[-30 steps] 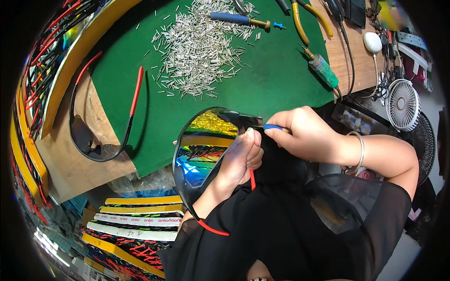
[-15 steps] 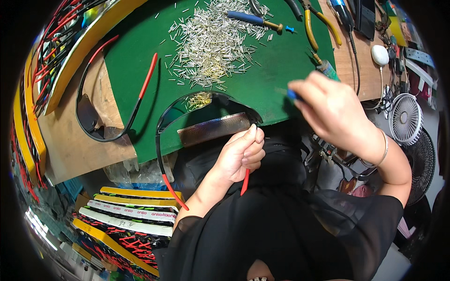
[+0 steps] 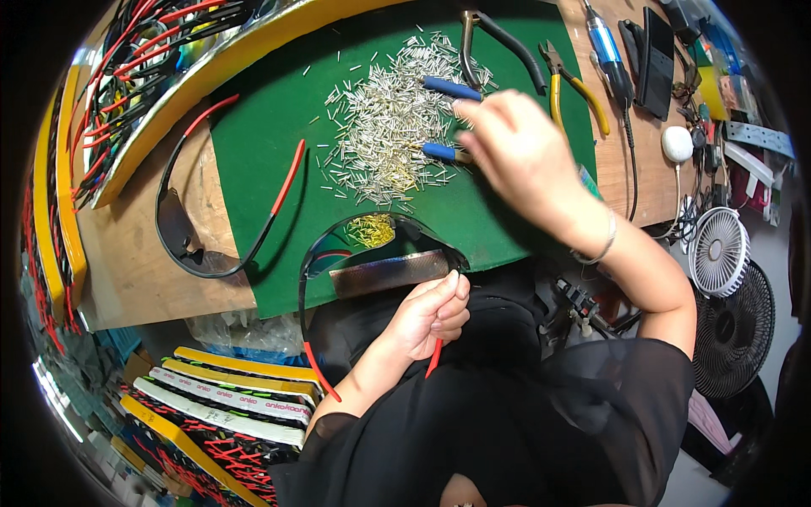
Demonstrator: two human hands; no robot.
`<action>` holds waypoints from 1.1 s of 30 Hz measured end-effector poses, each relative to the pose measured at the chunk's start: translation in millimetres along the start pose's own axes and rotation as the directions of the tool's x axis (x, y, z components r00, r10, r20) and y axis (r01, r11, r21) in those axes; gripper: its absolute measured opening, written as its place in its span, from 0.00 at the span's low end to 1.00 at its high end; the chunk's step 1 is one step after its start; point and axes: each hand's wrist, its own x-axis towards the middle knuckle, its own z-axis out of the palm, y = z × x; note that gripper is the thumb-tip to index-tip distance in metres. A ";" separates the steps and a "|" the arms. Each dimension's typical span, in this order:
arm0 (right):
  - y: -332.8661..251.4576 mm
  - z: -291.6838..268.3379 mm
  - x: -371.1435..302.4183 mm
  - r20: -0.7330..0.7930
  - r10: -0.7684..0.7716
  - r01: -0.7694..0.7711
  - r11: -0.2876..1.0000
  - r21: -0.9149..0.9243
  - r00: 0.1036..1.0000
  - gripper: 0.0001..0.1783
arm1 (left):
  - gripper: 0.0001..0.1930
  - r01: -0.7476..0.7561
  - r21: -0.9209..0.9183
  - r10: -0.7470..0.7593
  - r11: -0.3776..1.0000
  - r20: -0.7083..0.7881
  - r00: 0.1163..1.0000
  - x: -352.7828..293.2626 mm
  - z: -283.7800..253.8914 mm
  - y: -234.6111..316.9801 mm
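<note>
My left hand [image 3: 432,314] is closed around the hinge end of a pair of dark wraparound sunglasses [image 3: 319,258], held over the near edge of the green mat. One red-tipped temple hangs below my fist; the other reaches down left. My right hand [image 3: 519,156] hovers over a heap of small silver metal pins [image 3: 384,110], somewhat blurred. From its fingers a slim blue-handled tool [image 3: 443,153] points left into the heap; its tip is too small to make out. Another blue-handled tool [image 3: 452,88] lies on the heap, its end hidden behind my fingers.
A second pair of sunglasses [image 3: 177,232] with red tips rests at left. Yellow-handled cutters [image 3: 556,89], dark-handled pliers [image 3: 515,49], a blue electric tool [image 3: 604,44] and a phone [image 3: 656,63] lie at the far right. Yellow-edged racks of frames [image 3: 215,469] stand lower left; fans [image 3: 718,252] at right.
My right hand has moved left with the blue-handled tool, from the mat's right side to the pin heap. My left hand keeps its hold on the sunglasses. The whole view has shifted slightly.
</note>
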 end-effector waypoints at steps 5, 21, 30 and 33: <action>27.9 13.7 17.0 0.037 -0.036 0.042 0.980 -0.195 0.999 0.06 | 0.13 0.002 0.047 -0.001 0.999 -0.014 1.000 0.5 0.8 0.4; -15.6 -81.8 -20.9 0.537 0.272 -0.429 0.883 0.192 0.799 0.11 | 0.13 -0.023 0.123 0.030 0.992 -0.055 0.998 -0.5 2.9 -2.9; -46.8 -86.9 -64.9 0.738 0.169 -0.529 0.799 0.287 0.654 0.10 | 0.12 -0.023 0.078 0.030 0.997 -0.080 0.996 -2.1 7.0 -2.4; -47.0 -80.6 -64.9 0.753 0.149 -0.548 0.775 0.313 0.641 0.09 | 0.13 -0.026 0.088 0.035 0.996 -0.102 0.994 -1.1 9.4 -2.5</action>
